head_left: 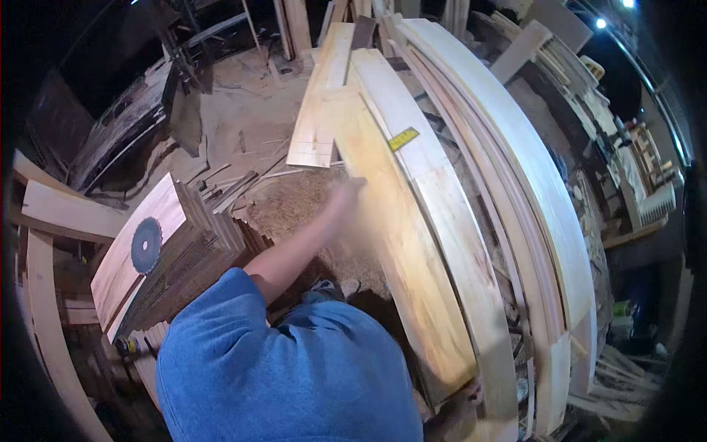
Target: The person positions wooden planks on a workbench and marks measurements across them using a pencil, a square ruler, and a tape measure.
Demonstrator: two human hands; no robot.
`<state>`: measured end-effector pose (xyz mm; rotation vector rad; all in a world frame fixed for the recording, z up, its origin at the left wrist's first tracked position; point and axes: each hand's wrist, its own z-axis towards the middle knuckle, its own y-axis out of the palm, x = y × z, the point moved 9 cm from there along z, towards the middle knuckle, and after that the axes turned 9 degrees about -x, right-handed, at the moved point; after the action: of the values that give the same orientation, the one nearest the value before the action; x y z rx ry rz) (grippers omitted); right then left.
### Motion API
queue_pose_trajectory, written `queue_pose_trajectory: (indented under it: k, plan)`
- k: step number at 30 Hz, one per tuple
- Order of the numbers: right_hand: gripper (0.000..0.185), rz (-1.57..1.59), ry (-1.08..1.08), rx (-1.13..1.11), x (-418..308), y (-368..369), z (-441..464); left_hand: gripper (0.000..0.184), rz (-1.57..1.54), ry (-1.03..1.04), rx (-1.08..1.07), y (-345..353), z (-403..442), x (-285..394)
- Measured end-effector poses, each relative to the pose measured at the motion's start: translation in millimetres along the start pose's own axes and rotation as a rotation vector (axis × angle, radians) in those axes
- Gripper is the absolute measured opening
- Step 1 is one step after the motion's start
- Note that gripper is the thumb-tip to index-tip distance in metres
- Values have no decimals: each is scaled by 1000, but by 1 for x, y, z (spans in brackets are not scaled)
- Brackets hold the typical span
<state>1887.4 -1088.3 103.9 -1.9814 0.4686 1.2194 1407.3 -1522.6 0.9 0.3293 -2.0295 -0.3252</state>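
Note:
A long yellowish wooden plank (412,258) lies lengthwise before me, over the boards beneath it. My left hand (346,197), blurred by motion, is closed on the plank's left edge, its thumb side over the top face. At the plank's near end my right hand (471,392) is mostly in shadow; the little of it that shows is curled at the corner. Right of the plank runs a paler board (460,228) with a yellow label (403,138). Farther off, a shorter board (313,140) bears pencilled grid lines.
To my left stands a stack of boards (199,236) with a circular saw blade (146,246) on top. Long stacked planks (508,140) curve along the right in this wide view. Sawdust (294,210) and wood scraps cover the floor. A timber frame (51,309) rises at far left.

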Motion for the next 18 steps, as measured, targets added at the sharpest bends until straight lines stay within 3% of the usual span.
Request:
queue_pose_trajectory:
  k: [2, 3, 5, 6, 8, 9, 11, 14, 15, 17, 18]
  plan:
    - [38, -79, 83, 92, -43, 51, -5, 46, -141, -233, -60, 45, -62, 7]
    - [37, 9, 111, 38, -56, 80, 1, 46, -132, -150, -130, 38, -38, -33]
    - [36, 190, 175, -69, -75, 143, 11, 46, 26, -205, -243, 45, -62, -54]
    - [35, 281, 211, -121, -81, 173, 16, 45, 170, -344, -286, 64, -113, -34]
    - [35, 461, 280, -224, -82, 224, 23, 41, -64, -473, -801, 71, -138, -96]
    - [31, 523, 266, -352, -78, 256, 30, 39, -12, -530, -785, 70, -163, -81]
    - [23, 579, 265, -544, -107, 311, 18, 35, -63, -434, -745, 49, -159, -85]
    - [23, 391, 189, -855, -126, 371, -1, 25, -23, -128, -150, -20, -128, -39]
    - [23, 285, 158, -956, -136, 385, -9, 22, 144, -114, 23, -48, -128, -23]
    - [23, 146, 28, -1085, -151, 398, -14, 23, 333, 142, 320, -120, -103, -25]
    - [23, 120, -66, -1109, -157, 399, -14, 24, 355, 99, 425, -142, -105, -10]
